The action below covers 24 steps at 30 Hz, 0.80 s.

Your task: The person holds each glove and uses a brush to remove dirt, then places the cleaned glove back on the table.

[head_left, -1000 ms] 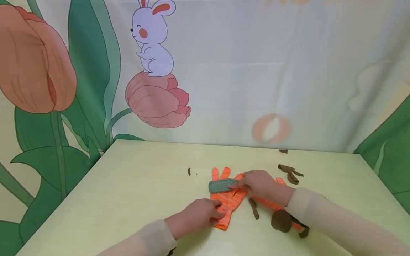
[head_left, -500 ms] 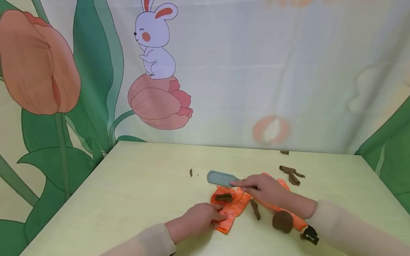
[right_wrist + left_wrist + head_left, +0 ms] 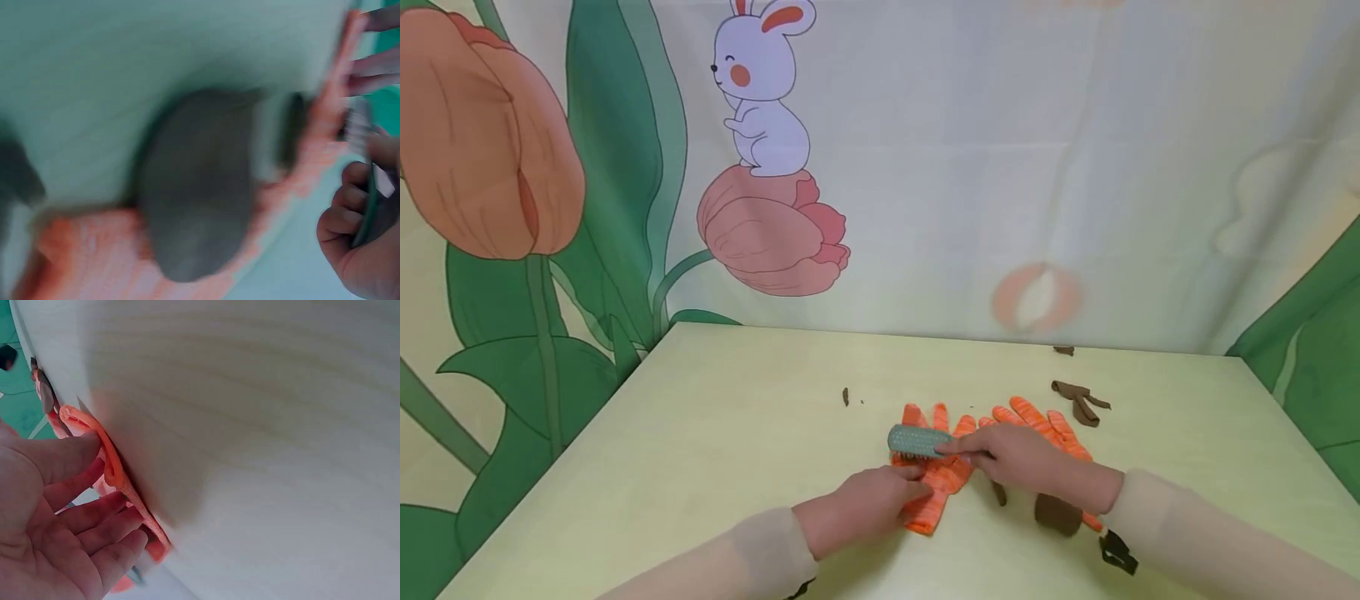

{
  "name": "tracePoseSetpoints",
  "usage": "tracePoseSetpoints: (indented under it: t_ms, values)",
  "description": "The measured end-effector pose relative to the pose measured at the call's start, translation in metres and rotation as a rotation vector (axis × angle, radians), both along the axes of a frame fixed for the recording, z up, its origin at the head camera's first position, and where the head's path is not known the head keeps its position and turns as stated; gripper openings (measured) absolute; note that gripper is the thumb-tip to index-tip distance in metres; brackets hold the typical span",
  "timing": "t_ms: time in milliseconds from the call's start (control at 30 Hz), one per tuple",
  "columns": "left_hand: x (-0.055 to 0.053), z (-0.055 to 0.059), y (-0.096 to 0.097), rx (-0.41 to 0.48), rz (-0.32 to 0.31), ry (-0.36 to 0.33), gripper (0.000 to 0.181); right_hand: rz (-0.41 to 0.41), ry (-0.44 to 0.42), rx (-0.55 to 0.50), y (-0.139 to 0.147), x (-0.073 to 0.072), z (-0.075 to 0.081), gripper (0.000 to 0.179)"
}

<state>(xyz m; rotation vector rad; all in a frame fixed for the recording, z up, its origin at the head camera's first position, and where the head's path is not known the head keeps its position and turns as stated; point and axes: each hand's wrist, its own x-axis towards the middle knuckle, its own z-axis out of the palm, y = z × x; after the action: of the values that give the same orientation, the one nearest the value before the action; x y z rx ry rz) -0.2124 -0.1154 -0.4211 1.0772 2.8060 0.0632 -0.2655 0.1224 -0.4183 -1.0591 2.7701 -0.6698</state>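
Observation:
My left hand (image 3: pixel 868 504) rests on an orange knit glove (image 3: pixel 928 518) near its cuff. In the left wrist view, its thumb and fairly straight fingers touch the glove's edge (image 3: pixel 111 464). My right hand (image 3: pixel 1030 457) grips a grey-green brush (image 3: pixel 916 442) by the handle, index finger extended along it. The brush head lies over the glove's palm, with dark bristles pointing down and part of the glove hidden beneath. A second orange glove (image 3: pixel 1028 410) lies to the right, partly covered by my right hand and forearm.
A thick brown piece (image 3: pixel 1058 515) sits on the second glove's lower part. Between the gloves lies a brown strip (image 3: pixel 998 493). Further brown strips (image 3: pixel 1081 402) and scraps (image 3: pixel 846 397) are scattered towards the back. Behind the table (image 3: pixel 745 433) hangs a printed curtain (image 3: pixel 940 208).
The brush was on the glove, then beyond it with the glove's fingers bunched and a brown piece showing on the palm. Now the glove is spread out again with the brush back over it.

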Motion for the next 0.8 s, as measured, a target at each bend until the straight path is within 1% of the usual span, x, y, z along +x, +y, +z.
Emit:
tracePoseSetpoints:
  t_ms: [67,133,200,233,267,333,400,467,533,567,633,700,800]
  values:
    - [0.001,-0.001,0.002,0.003,0.01,-0.017,0.036,-0.063,-0.017,0.021,-0.002,-0.013,-0.006,0.04]
    - [0.002,-0.003,0.003,0.022,-0.003,-0.011,0.034,-0.142,-0.011,0.021,-0.003,-0.024,-0.006,0.04]
    - [0.003,-0.005,0.006,0.034,-0.01,-0.005,0.034,-0.216,-0.013,0.01,-0.003,-0.03,-0.002,0.039]
    - [0.003,-0.006,0.007,0.037,-0.009,-0.002,0.034,-0.238,-0.008,0.006,-0.002,-0.03,0.001,0.04]
    - [0.003,-0.007,0.007,0.042,-0.009,0.005,0.034,-0.242,-0.003,-0.004,-0.001,-0.03,0.004,0.04]
    - [0.003,-0.007,0.009,0.042,-0.009,0.034,0.034,-0.189,-0.001,-0.042,0.001,-0.026,0.01,0.039]
    - [0.001,-0.006,0.01,0.038,-0.01,0.071,0.035,-0.094,-0.024,-0.065,0.004,-0.021,0.014,0.039]
    - [-0.001,-0.005,0.01,0.035,-0.014,0.096,0.033,0.013,-0.054,-0.048,0.008,-0.017,0.014,0.037]
    - [-0.004,-0.003,0.01,0.055,-0.019,0.1,0.031,0.073,-0.08,-0.009,0.012,-0.016,0.009,0.037]
    - [-0.005,-0.003,0.011,0.062,-0.022,0.094,0.031,0.081,-0.082,0.016,0.014,-0.017,0.005,0.037]
    - [-0.006,-0.002,0.011,0.072,-0.029,0.071,0.031,0.071,-0.051,0.07,0.017,-0.022,-0.004,0.037]
    - [-0.006,-0.001,0.012,0.077,-0.043,0.061,0.031,0.032,0.026,0.104,0.019,-0.027,-0.011,0.04]
    - [-0.006,0.001,0.014,0.043,-0.06,0.073,0.031,-0.003,0.177,0.154,0.019,-0.035,-0.013,0.047]
